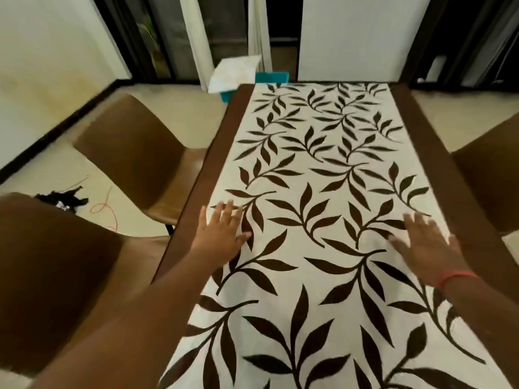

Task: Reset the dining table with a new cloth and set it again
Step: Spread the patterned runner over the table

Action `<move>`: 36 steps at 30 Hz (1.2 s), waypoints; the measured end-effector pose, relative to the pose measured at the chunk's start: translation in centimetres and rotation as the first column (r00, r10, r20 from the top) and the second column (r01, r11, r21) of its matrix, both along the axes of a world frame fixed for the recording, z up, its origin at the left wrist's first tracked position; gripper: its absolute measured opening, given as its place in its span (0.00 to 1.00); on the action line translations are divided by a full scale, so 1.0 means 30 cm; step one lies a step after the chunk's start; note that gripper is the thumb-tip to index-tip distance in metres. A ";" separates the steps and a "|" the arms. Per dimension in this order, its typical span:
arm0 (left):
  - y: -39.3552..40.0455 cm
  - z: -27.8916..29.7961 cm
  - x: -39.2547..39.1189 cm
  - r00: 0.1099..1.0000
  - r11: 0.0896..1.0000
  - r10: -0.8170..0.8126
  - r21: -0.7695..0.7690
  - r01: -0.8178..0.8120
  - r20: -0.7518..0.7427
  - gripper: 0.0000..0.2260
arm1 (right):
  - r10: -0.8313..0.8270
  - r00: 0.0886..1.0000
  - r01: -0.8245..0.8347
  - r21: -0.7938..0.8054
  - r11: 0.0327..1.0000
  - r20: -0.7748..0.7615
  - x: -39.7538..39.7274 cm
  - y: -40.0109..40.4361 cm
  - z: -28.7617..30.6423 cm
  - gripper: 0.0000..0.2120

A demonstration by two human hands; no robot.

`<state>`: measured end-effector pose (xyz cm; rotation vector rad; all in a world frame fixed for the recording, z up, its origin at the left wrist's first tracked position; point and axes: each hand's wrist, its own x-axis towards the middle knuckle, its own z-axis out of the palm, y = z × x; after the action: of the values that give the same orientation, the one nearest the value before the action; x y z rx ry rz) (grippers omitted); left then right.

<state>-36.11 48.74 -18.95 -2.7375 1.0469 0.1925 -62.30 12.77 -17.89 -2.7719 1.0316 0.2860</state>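
Note:
A cream cloth (323,175) printed with dark brown leaf sprays lies flat along the brown dining table (207,167), leaving a bare wooden strip on each long side. My left hand (223,234) rests palm down on the cloth near its left edge, fingers spread. My right hand (427,245) lies palm down near the cloth's right edge, fingers apart, with a red band on the wrist. Neither hand holds anything. No dishes are on the table.
Two brown chairs (134,153) (47,276) stand along the table's left side and one (488,178) on the right. A folded pale cloth (233,74) sits on a teal stool (271,78) beyond the far end. A dark object (60,199) and a red cord (106,206) lie on the floor.

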 end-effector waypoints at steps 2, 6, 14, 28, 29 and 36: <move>0.101 0.072 -0.159 1.000 1.000 0.010 -0.006 -0.010 -0.014 0.34 | 0.049 0.998 -0.050 -0.012 0.999 -0.031 -0.085 0.121 0.077 0.36; 0.251 0.291 -0.442 0.998 0.994 0.052 -0.100 -0.049 0.025 0.35 | 0.124 0.992 -0.124 -0.018 0.992 0.026 -0.190 0.374 0.284 0.37; 0.610 0.715 -0.773 0.975 0.946 0.206 -0.273 -0.175 0.088 0.35 | 0.344 0.922 -0.341 -0.049 0.939 0.178 -0.248 0.968 0.714 0.38; 1.732 0.881 -0.487 0.921 0.874 0.373 -0.375 -0.309 0.112 0.34 | 0.553 0.805 -0.530 -0.158 0.833 0.216 0.256 2.051 0.918 0.36; 1.821 0.870 -0.446 0.919 0.880 0.375 -0.356 -0.314 0.118 0.35 | 0.560 0.798 -0.539 -0.149 0.829 0.223 0.319 2.148 0.901 0.37; 2.235 0.827 -0.088 0.915 0.886 0.396 -0.296 -0.357 0.082 0.35 | 0.625 0.753 -0.619 -0.100 0.779 0.208 0.741 2.654 0.797 0.39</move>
<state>-38.76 115.80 5.85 -3.1314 0.5242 -0.0988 -40.06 92.40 6.03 -2.9894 0.0189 0.0196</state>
